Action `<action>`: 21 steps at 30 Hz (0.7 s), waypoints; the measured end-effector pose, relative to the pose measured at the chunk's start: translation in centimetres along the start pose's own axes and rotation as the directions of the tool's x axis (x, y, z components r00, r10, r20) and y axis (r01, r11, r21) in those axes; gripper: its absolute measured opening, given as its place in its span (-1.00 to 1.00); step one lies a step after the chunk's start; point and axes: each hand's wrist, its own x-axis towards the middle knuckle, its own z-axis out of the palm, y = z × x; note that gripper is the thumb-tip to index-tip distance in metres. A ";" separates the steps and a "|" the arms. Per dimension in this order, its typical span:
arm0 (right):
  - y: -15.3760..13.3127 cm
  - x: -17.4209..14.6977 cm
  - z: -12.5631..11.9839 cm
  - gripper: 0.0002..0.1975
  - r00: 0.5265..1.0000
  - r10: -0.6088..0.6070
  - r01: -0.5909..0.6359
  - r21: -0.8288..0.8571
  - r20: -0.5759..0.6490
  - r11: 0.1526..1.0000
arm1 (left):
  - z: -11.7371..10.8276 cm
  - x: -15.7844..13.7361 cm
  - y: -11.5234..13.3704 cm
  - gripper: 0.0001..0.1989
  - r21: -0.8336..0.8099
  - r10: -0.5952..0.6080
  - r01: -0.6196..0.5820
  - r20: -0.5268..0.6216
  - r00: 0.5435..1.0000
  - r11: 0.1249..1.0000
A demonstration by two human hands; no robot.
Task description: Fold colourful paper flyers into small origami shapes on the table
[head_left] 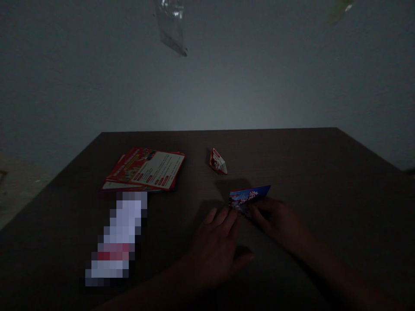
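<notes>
A sheet of printed paper [244, 195], blue with a red-and-white pattern, is raised at an angle above the dark table. My right hand [279, 220] pinches its near right part between thumb and fingers. Palm down, my left hand [217, 246] lies on the table with its fingers stretched out and thumb apart; the fingertips reach the paper's lower left edge. Whether they press on it I cannot tell. Beyond the hands stands a small folded paper piece [218, 162] in red and white.
To the left lies a stack of red-and-white printed leaflets [152, 168]. In front of it is a long pale object [119, 237], blurred into blocks. The dark wooden table [275, 151] meets a grey wall, where a clear plastic bag [171, 26] hangs. The light is dim.
</notes>
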 end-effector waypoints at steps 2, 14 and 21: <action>0.0 0.0 0.0 -0.70 1.000 0.002 -0.003 -0.007 -0.002 1.000 | 0.1 0.0 -0.1 -0.35 0.003 0.014 -0.014 -0.004 1.000 1.000; 0.0 0.1 0.0 -0.70 1.000 -0.001 0.001 0.001 -0.012 1.000 | -0.1 0.2 0.1 -0.39 -0.017 0.000 0.000 0.012 1.000 1.000; -0.1 0.1 0.0 -0.69 1.000 0.002 -0.002 0.006 -0.004 1.000 | 0.1 0.2 0.2 -0.39 0.005 0.023 -0.023 0.000 1.000 1.000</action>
